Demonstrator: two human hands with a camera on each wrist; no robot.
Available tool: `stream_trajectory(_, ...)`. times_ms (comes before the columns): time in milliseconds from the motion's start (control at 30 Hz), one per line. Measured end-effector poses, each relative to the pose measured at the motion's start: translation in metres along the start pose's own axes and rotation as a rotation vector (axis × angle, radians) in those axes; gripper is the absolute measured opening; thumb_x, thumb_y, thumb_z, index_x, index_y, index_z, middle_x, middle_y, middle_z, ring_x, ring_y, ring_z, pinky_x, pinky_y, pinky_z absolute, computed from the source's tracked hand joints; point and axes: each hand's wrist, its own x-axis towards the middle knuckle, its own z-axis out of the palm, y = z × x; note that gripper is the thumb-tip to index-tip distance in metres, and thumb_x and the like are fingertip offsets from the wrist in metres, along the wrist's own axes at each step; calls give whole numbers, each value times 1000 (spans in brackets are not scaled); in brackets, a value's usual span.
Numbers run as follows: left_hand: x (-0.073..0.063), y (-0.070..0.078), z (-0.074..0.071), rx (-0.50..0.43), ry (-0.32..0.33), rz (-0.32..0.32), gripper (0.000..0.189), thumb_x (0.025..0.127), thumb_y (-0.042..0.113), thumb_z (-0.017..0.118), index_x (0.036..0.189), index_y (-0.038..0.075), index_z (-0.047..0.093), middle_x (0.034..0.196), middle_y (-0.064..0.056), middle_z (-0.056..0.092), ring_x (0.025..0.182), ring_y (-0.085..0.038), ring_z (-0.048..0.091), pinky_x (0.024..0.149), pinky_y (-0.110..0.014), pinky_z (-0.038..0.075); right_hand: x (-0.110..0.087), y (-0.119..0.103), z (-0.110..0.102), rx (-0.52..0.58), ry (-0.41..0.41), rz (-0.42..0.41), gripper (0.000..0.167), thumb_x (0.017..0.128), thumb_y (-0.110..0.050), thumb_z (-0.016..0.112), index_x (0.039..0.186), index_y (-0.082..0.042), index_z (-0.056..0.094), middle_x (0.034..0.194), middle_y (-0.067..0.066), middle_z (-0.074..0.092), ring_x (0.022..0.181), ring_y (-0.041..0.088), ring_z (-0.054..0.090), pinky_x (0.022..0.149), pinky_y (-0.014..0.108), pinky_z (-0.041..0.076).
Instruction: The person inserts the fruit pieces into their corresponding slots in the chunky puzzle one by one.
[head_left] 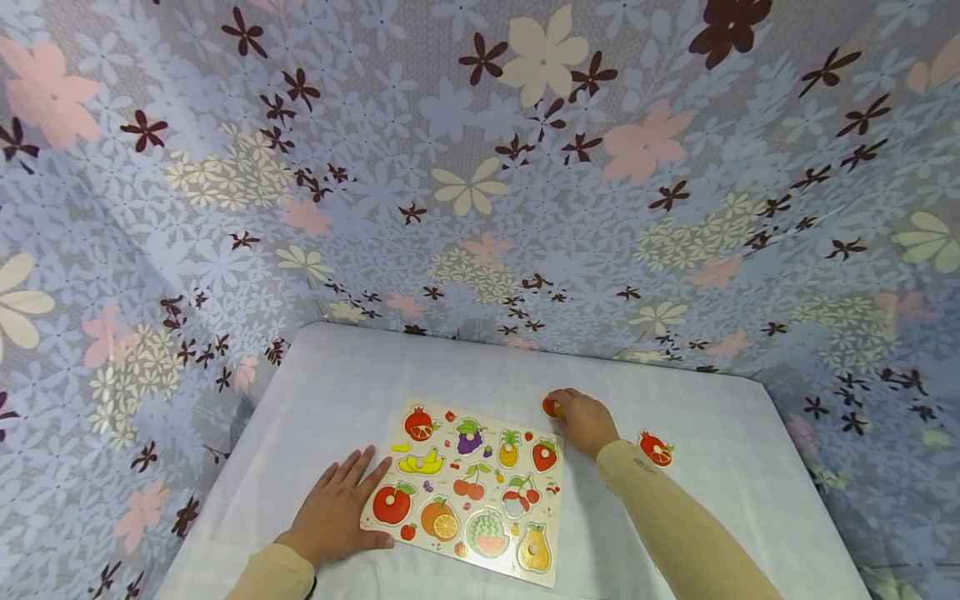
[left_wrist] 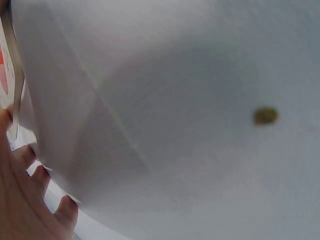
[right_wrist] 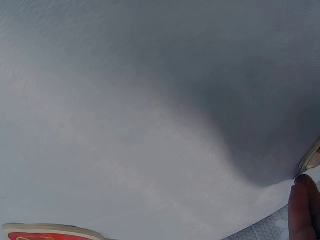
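Note:
A cream wooden fruit puzzle board point(head_left: 437, 410) lies on the white-covered table, with fruit pictures such as an apple point(head_left: 392, 504), a pear point(head_left: 534, 550) and a watermelon point(head_left: 487, 533). My left hand point(head_left: 337, 508) rests spread out at the board's left edge, fingers straight. Just past the board's upper right corner, my right hand point(head_left: 588, 423) pinches a small red-and-orange puzzle piece point(head_left: 551, 407), mostly covered by the fingers. In the right wrist view, only the edge of that piece point(right_wrist: 311, 156) shows by the fingertips.
To the right of my right forearm lies a loose pomegranate piece point(head_left: 656, 448). A red piece point(right_wrist: 47, 234) shows at the lower left of the right wrist view. A floral curtain point(head_left: 472, 250) surrounds the table point(head_left: 360, 367). A blurred brown spot point(left_wrist: 265, 116) appears in the left wrist view.

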Motion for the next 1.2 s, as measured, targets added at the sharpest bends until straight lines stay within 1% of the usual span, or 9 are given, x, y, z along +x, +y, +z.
stream_trajectory(167, -1, 0, -1, -22, 12, 10, 114, 67, 80, 69, 156, 17, 36, 161, -14, 27, 145, -36, 27, 114, -57, 25, -1, 1, 0, -46, 9, -15, 41, 85, -20, 81, 122, -10, 67, 115, 12, 67, 86, 26, 68, 78, 45, 57)
stream_trajectory(300, -1, 0, -1, -20, 25, 30, 114, 68, 81, 68, 156, 16, 36, 160, -16, 28, 144, -37, 28, 114, -58, 26, -3, 2, -1, -71, 18, -28, 42, 83, -23, 83, 120, -11, 68, 112, 11, 68, 83, 25, 68, 76, 44, 58)
stream_trajectory(400, 0, 1, -1, -26, 28, 37, 114, 68, 80, 68, 156, 14, 36, 160, -17, 28, 144, -38, 28, 113, -59, 26, -4, 4, -3, -78, 24, -30, 43, 83, -25, 83, 121, -12, 68, 114, 10, 68, 84, 25, 68, 77, 44, 58)
stream_trajectory(500, 0, 2, -2, -25, 18, 24, 114, 68, 80, 69, 156, 16, 36, 161, -15, 27, 145, -37, 27, 114, -58, 25, -5, 4, -5, -80, 24, -38, 43, 83, -26, 83, 121, -13, 68, 116, 10, 67, 87, 26, 69, 78, 44, 58)
stream_trajectory(667, -1, 2, -3, -18, -9, -4, 115, 68, 82, 67, 157, 18, 34, 162, -13, 25, 146, -35, 25, 115, -57, 23, -9, 0, -8, -61, 35, -93, 39, 83, -25, 82, 118, -14, 71, 113, 6, 68, 88, 25, 68, 77, 43, 58)
stream_trajectory(800, -1, 3, -4, -22, -22, -5, 115, 68, 82, 66, 157, 19, 33, 162, -13, 24, 147, -35, 24, 115, -57, 23, -15, -4, -9, -59, 53, -127, 34, 84, -23, 81, 116, -16, 72, 111, 4, 67, 87, 22, 68, 76, 41, 58)
stream_trajectory(1000, -1, 2, -3, -27, -12, 8, 114, 68, 82, 66, 157, 18, 35, 161, -14, 26, 146, -36, 26, 114, -58, 24, -20, -10, -10, -54, 65, -124, 34, 83, -25, 82, 115, -17, 74, 110, 1, 66, 89, 20, 67, 77, 39, 57)
stream_trajectory(1100, -1, 1, -1, -20, -2, 16, 114, 69, 83, 64, 157, 17, 35, 161, -14, 27, 145, -36, 27, 114, -58, 26, -23, -13, -12, -47, 70, -126, 36, 83, -27, 82, 117, -18, 73, 112, 1, 66, 91, 20, 67, 77, 39, 57)
stream_trajectory(1200, -1, 0, 1, -19, 5, 21, 114, 69, 84, 63, 157, 18, 34, 161, -14, 27, 145, -36, 28, 114, -58, 26, -26, -15, -13, -37, 78, -110, 38, 84, -28, 81, 119, -18, 72, 114, 0, 66, 93, 19, 67, 79, 39, 57)
